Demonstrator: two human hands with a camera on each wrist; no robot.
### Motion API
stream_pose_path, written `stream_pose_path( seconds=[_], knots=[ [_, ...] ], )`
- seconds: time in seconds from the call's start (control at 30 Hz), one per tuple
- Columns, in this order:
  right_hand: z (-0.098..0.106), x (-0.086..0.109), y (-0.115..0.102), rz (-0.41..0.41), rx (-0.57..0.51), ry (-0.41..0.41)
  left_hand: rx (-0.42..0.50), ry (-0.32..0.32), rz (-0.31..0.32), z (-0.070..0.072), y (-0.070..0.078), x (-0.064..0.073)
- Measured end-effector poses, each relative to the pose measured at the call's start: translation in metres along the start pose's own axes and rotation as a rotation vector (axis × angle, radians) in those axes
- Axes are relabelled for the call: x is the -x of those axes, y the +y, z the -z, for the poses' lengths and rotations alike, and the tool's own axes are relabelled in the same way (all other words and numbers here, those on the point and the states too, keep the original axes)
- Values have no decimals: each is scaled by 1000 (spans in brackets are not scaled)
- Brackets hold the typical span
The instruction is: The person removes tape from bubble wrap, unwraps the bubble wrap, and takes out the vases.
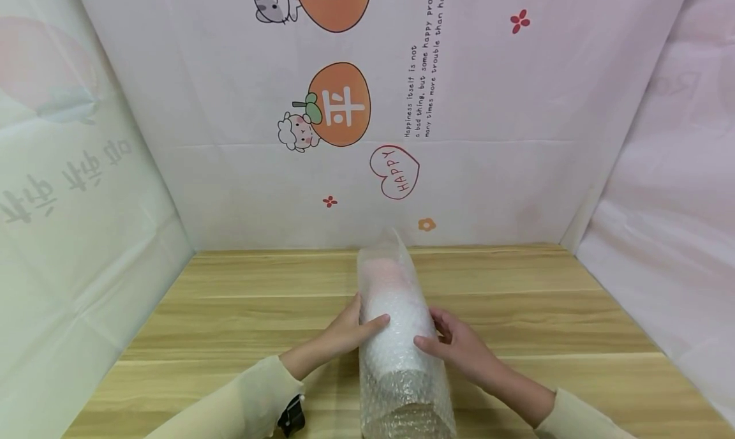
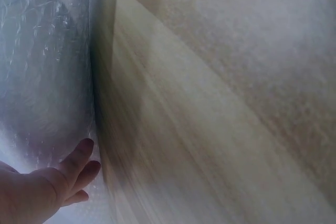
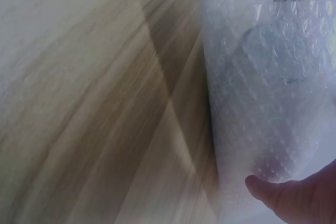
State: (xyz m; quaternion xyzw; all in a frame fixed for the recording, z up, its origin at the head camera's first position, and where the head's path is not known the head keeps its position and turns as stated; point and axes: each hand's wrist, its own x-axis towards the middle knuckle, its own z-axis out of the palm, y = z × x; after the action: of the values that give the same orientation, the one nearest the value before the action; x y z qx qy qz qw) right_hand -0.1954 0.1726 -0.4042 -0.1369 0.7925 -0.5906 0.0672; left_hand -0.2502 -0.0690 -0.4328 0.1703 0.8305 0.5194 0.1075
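Observation:
A long roll of bubble wrap [image 1: 397, 343] lies on the table, one end toward the back wall and the other toward me. Something white and pinkish shows through the layers; its kind I cannot tell. My left hand [image 1: 347, 329] holds the roll's left side, thumb across the top. On the opposite side, my right hand [image 1: 462, 346] grips it, with the thumb on top and the fingers bent along the side. The left wrist view shows fingertips [image 2: 86, 148] against the wrap [image 2: 47, 72]. In the right wrist view the thumb [image 3: 283, 192] presses the clear wrap [image 3: 257, 108].
The wood-grain table [image 1: 258, 324] extends to both sides of the roll. A white printed sheet [image 1: 488, 139] stands behind it, with pale side sheets left [image 1: 74, 235] and right [image 1: 660, 235]. Near my left sleeve is a small black object [image 1: 291, 416].

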Motion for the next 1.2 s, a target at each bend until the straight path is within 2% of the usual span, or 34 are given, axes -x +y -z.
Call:
stream_pose_path(
  seconds=[0.3,0.7,0.93,1.2],
  knots=[
    [-3,0,-3,-73,5,54,22,-8,-16,-1,-3,-2],
    [-5,0,-1,-45,8,104,25,-14,1,0,-3,-2],
    [-5,-1,0,-44,31,126,36,-10,5,0,2,1],
    [-5,-4,0,-21,68,157,27,-14,14,0,0,0]
  ],
)
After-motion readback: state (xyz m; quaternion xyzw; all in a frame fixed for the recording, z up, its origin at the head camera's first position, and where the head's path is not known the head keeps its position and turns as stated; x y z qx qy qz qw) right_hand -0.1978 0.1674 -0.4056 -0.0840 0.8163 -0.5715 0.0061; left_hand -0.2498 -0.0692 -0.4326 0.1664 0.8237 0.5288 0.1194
